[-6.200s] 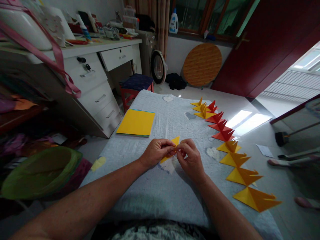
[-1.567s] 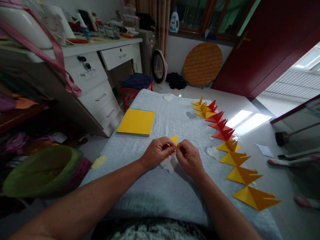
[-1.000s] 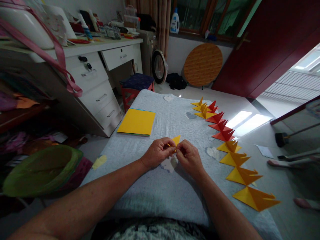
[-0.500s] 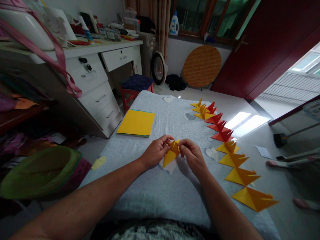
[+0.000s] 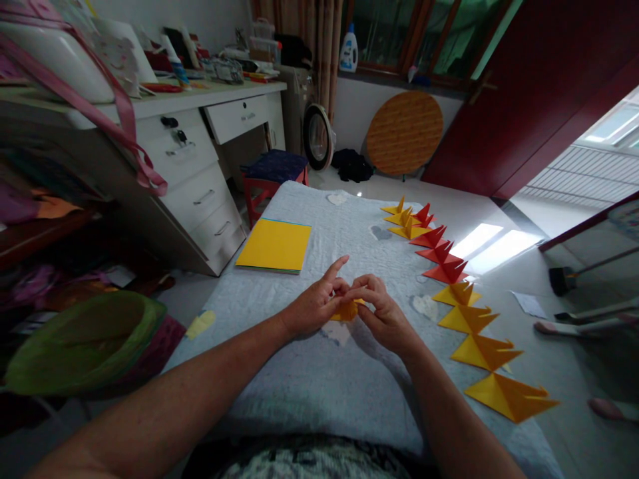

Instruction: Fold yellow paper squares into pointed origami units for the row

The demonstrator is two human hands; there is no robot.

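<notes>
Yellow folded-paper figure [image 5: 345,312] pinched by my left hand [image 5: 315,306] and right hand [image 5: 382,311], close together over pale-blue, heart-patterned cloth [image 5: 299,392].

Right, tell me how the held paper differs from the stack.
The held paper is folded, while the stack lies flat as square sheets. The held paper is between the left hand and right hand, partly hidden by fingers; the stack is untouched and in plain view. The held paper's visible part looks far smaller than the stack. Both show yellow.
</notes>
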